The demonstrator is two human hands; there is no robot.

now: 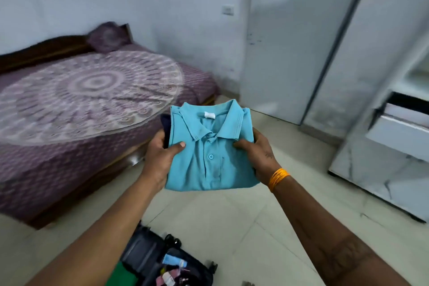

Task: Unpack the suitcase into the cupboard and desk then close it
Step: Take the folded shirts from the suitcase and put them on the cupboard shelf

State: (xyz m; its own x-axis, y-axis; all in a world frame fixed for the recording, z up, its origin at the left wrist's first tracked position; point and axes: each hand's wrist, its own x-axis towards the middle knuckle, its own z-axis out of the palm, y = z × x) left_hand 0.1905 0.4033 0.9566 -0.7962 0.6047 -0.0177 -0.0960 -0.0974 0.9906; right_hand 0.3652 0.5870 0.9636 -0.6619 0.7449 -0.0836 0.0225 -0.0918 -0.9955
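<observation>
From the head view, a folded turquoise cotton polo shirt (210,148) is held out at mid-frame, collar away from the person, its long axis running from collar to hem toward the body. The left hand (160,155) clamps its left edge, thumb on top and fingers curled beneath; the right hand (257,155) grips the right edge the same way. A dark navy garment (165,123) peeks out under the shirt's left side, seemingly carried with it.

The tall white cupboard (301,42) stands ahead and to the right, so the right hand is nearer and the load must likely swing rightward. An open white drawer (399,130) juts out further right.

Below, the open black fabric suitcase (148,258) lies on the floor, holding a green cloth (123,274), a small blue tube (174,261) and blurred small items.
</observation>
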